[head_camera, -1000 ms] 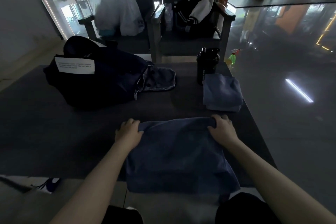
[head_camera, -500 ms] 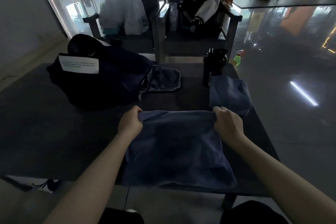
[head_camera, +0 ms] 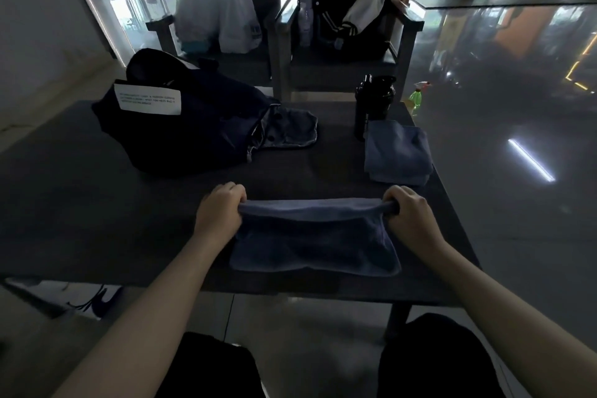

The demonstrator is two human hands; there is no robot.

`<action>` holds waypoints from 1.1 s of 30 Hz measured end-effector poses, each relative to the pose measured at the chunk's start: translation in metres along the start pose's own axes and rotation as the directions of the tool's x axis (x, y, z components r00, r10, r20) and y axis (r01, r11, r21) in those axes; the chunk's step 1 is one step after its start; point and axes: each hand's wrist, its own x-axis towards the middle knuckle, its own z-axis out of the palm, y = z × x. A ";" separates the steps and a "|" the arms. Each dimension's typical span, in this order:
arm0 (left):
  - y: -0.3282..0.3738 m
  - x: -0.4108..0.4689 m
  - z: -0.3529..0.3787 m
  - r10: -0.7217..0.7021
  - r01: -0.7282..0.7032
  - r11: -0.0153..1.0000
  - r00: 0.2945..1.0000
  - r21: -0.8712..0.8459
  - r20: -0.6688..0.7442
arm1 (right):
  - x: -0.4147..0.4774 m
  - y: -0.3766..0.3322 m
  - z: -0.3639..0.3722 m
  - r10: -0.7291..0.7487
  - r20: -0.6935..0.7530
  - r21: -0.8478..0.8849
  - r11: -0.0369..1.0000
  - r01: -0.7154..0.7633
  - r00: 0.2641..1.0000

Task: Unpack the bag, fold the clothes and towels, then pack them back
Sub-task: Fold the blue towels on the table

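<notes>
While the blue towel (head_camera: 313, 236) is lying at the near edge of the dark table (head_camera: 97, 203), the left hand (head_camera: 221, 213) and right hand (head_camera: 408, 215) are each clutching one of its far corners, fingers curled tight around the bunched cloth. Farther off to the left, the dark bag (head_camera: 193, 129) is sitting on the table. To the right, a folded towel (head_camera: 397, 152) is lying just beside a black bottle (head_camera: 371, 103).

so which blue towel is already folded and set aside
The towel beside the black bottle, stacked and untouched; left hand and right hand grip the other towel.
</notes>
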 end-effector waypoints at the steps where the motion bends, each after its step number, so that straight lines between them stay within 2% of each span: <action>1: -0.001 -0.006 0.000 -0.007 0.007 1.000 1.000 -0.004 0.015 | -0.006 0.000 -0.001 -0.022 0.012 0.011 1.000 0.022 1.000; 6: -0.004 -0.030 -0.001 0.002 0.004 0.999 0.993 -0.046 0.115 | -0.032 0.001 -0.004 -0.108 0.102 -0.010 0.994 0.109 0.989; 15: -0.007 -0.055 -0.014 -0.013 0.036 0.988 0.988 -0.148 0.155 | -0.069 -0.008 -0.008 -0.047 0.116 -0.018 0.999 0.049 0.992; 17: -0.009 -0.062 -0.014 -0.023 0.063 0.985 0.971 -0.161 0.239 | -0.080 -0.013 -0.004 0.017 0.189 -0.042 0.999 -0.009 0.982; 21: -0.013 -0.077 -0.009 -0.012 0.072 0.991 0.888 -0.114 0.460 | -0.100 -0.018 0.007 0.120 0.378 -0.171 0.983 -0.058 0.918; 22: -0.014 -0.080 -0.006 -0.014 0.073 0.991 0.888 -0.110 0.461 | -0.101 -0.019 0.008 0.128 0.371 -0.173 0.983 -0.066 0.920; 27: -0.007 -0.084 0.002 -0.038 0.079 0.989 0.955 -0.127 0.293 | -0.087 -0.019 0.007 0.144 0.284 -0.176 0.980 -0.097 0.948; 33: 0.005 -0.067 0.017 -0.119 0.136 0.987 0.975 -0.083 0.186 | -0.053 -0.014 0.021 0.151 0.166 -0.229 0.967 -0.111 0.974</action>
